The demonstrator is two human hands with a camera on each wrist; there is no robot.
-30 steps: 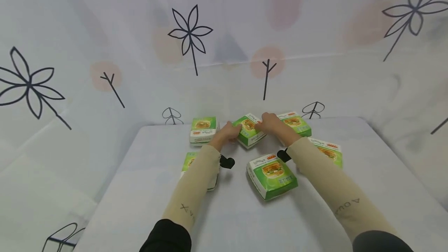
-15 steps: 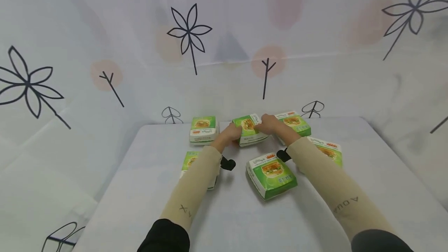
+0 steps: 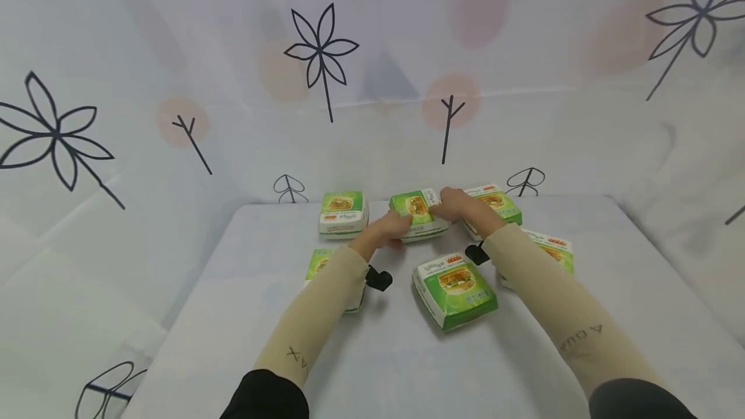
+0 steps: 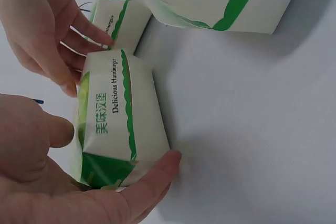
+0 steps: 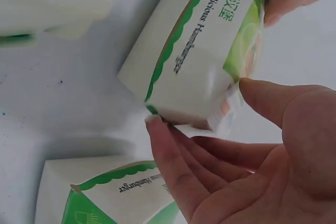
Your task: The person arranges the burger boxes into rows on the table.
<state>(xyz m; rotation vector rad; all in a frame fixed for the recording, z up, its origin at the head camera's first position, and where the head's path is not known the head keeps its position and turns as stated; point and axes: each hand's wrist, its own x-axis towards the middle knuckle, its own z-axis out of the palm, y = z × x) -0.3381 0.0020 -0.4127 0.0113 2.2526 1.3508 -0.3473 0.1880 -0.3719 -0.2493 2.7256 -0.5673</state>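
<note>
At the back middle of the table, a green-and-white hamburger box (image 3: 418,222) lies between both hands. My left hand (image 3: 388,228) grips its left end; in the left wrist view, the thumb (image 4: 60,131) is over the top edge and the fingers (image 4: 157,174) reach along the lower side. My right hand (image 3: 455,204) pinches the opposite end; in the right wrist view, its thumb (image 5: 262,95) is at the top edge and its fingertips are at the lower corner. Printed lettering shows on the box's white side.
Similar boxes stand around: back-left box (image 3: 342,209), left box (image 3: 319,260) partly behind the left sleeve, back-right box (image 3: 495,202), right box (image 3: 553,249) partly behind the right sleeve, and front-middle box (image 3: 454,290). A patterned cloth (image 3: 372,147) hangs behind the white table (image 3: 233,315).
The held box has turned from slanted to nearly square, its white lettered side now facing front. My left hand has shifted slightly toward its front-left corner. The other boxes keep their places.
</note>
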